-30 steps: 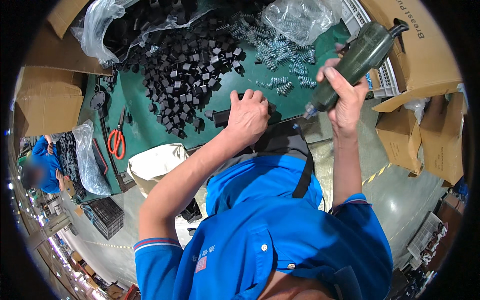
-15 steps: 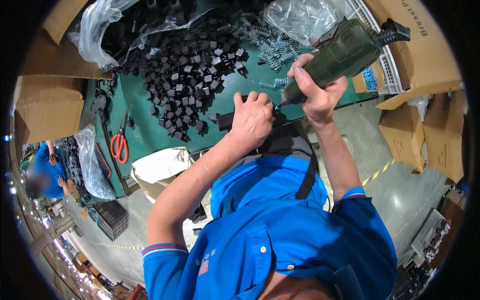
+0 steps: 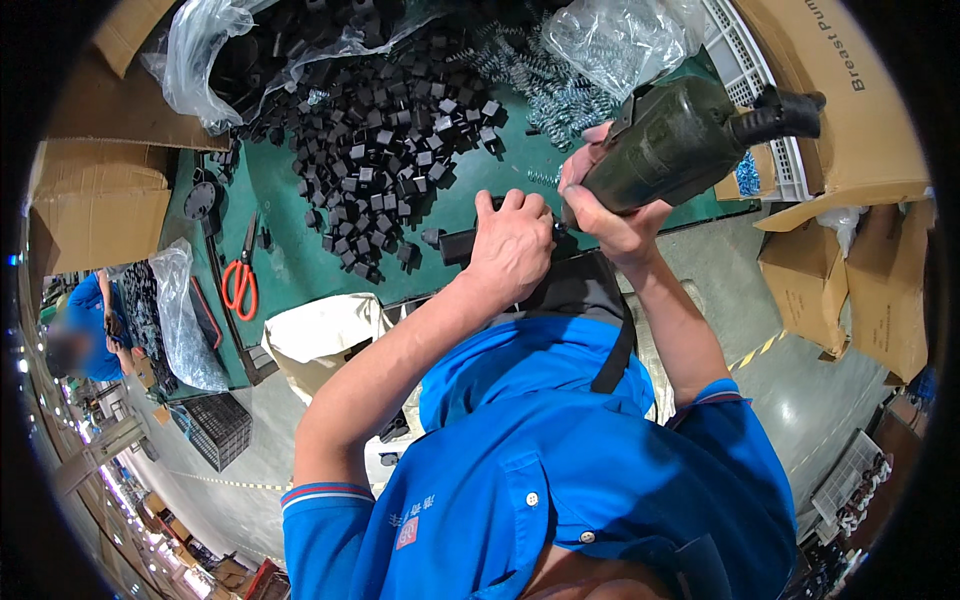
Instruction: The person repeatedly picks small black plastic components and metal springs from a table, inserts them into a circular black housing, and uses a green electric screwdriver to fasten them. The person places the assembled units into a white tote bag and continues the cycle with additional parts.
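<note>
My right hand grips a dark green power screwdriver, its tip pointing down toward the part under my left hand. My left hand presses on a small black block at the front edge of the green table. The two hands almost touch. A heap of small black plastic parts lies just behind them, and a pile of metal springs sits to the right of the heap.
Red-handled scissors lie at the table's left. Clear plastic bags and cardboard boxes ring the table. A cream bag hangs at the front edge. Another person in blue is at far left.
My right hand has brought the screwdriver down and left, from raised at the right to beside my left hand. My left hand stayed on the black block.
</note>
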Motion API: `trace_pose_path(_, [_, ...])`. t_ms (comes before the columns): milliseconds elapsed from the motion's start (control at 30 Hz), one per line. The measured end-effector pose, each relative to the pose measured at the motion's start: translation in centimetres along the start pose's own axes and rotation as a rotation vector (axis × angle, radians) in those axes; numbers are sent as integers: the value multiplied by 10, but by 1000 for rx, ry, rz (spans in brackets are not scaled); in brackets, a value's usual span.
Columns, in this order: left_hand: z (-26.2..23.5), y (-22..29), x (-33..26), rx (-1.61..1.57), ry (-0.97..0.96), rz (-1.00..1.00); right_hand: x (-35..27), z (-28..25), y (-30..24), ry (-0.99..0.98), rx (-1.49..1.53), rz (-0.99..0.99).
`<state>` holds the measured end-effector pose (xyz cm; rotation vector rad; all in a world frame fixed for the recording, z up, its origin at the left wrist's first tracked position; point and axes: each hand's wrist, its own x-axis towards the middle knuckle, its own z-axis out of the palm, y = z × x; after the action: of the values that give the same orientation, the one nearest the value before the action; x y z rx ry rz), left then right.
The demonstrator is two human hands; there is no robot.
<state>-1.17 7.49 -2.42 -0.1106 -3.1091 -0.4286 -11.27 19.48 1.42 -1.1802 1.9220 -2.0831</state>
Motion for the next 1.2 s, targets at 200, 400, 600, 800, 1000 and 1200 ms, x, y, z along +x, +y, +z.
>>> trace_pose_path(200, [0,1,0,2,-18,7,-2,-5,15,-76,336,125])
trace_pose_path(400, [-2,3,-1,25,2,-9,26,-33,-36,120,520,201])
trace_pose_path(600, [-23,5,1,25,-20,-37,2,-121,16,255,-964,417])
trace_pose_path(800, [-104,15,-66,-32,216,-76,-26,-124,17,36,-1331,534])
trace_pose_path(1000, [-118,-60,-210,105,39,-838,-6,-196,27,99,-1356,530])
trace_pose_path(1200, [-44,-120,-319,-53,-118,-1017,-2,-219,56,-31,-1415,641])
